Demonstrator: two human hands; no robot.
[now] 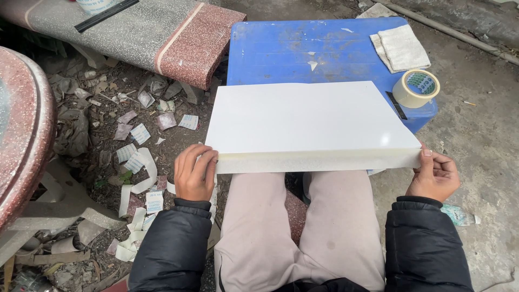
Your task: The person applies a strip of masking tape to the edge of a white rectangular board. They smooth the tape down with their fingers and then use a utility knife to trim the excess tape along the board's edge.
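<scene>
A white rectangular board lies flat on a blue plastic table, its near edge overhanging my knees. A pale strip of tape runs along that near edge. My left hand grips the strip's left end at the board's corner. My right hand pinches the strip's right end at the opposite corner. Both sleeves are black and padded.
A roll of tape and a folded white cloth sit at the table's right side. Speckled stone slabs lie at the back left, a round one at far left. Paper scraps litter the ground.
</scene>
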